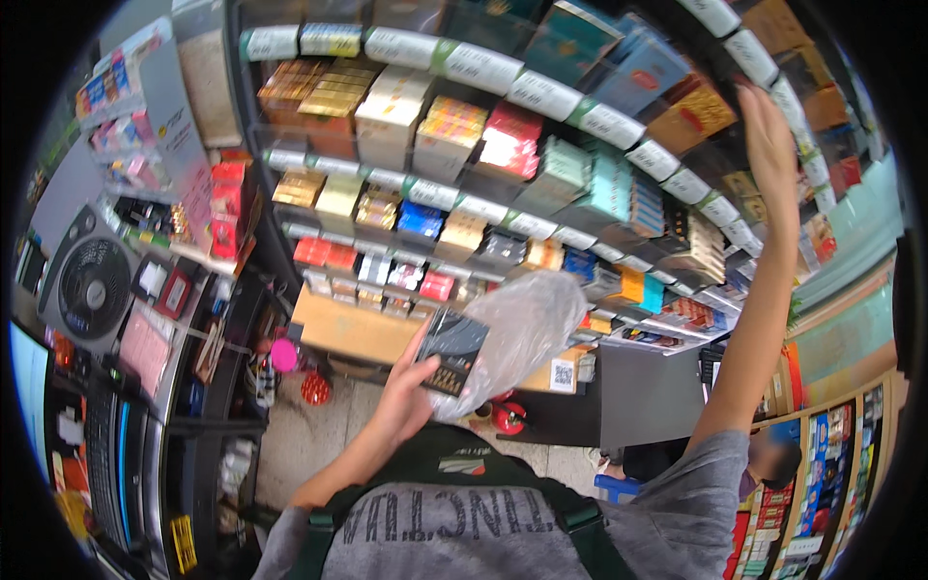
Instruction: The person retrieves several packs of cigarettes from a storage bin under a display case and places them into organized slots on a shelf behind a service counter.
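Observation:
My left hand [406, 388] grips a dark pack [464, 339] with printing on its front, the thumb across its lower part. A translucent plastic bag [529, 326] bulges out on the pack's right side, its lower end by the same hand. At the upper right, my right hand [768, 138] is stretched up to a shelf of small boxes, beside a curved strip of price labels [750, 54]. Its fingertips lie in a dark gap, so whether they hold anything is hidden. Nearest to it is a gold box [692, 112].
Tiered shelves carry rows of boxed packs [511, 138]. A fan [94, 283] and a keyboard [101, 449] stand on the left counter [167, 384]. A dark counter [649, 399] juts out at right. Beyond it sits a person [772, 460] near a blue stool [616, 487].

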A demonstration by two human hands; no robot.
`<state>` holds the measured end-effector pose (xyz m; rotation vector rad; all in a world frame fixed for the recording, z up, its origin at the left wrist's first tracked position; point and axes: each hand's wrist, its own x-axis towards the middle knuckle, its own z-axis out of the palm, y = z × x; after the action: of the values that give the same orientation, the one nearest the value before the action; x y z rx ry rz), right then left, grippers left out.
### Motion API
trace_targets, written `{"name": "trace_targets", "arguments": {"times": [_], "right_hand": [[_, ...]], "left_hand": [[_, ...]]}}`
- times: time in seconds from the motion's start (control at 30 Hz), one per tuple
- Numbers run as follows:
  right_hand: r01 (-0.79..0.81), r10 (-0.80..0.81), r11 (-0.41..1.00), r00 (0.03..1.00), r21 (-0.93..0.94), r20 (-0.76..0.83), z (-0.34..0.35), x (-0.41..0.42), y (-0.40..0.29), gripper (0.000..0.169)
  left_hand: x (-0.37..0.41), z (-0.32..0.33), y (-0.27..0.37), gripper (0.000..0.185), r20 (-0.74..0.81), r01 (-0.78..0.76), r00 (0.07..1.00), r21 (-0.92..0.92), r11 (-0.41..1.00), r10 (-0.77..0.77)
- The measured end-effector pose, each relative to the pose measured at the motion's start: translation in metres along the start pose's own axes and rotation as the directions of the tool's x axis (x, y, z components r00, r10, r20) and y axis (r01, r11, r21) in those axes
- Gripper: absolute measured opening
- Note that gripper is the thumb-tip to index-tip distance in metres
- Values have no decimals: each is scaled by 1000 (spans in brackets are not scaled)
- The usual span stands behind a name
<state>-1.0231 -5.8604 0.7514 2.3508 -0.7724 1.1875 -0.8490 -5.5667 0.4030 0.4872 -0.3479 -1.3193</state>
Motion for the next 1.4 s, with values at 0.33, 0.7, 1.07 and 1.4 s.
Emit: {"name": "trace_targets", "arguments": {"times": [0.33, 0.7, 1.07, 1.4], "right_hand": [[-810, 26, 327, 523, 487, 852, 53, -231, -171, 21], [-953, -491, 222, 73, 206, 868, 49, -231, -142, 47], [-323, 11, 591, 920, 739, 393, -77, -115, -88, 46], [-247, 276, 951, 950, -188, 144, -23, -6, -3, 45]], "left_hand": [[5, 24, 16, 64, 45, -228, 970, 496, 837, 238], [6, 28, 39, 49, 806, -806, 578, 588, -68, 126], [-19, -13, 32, 36, -39, -287, 907, 669, 686, 419], [-22, -1, 3, 35, 76, -172, 984, 636, 753, 161]]}}
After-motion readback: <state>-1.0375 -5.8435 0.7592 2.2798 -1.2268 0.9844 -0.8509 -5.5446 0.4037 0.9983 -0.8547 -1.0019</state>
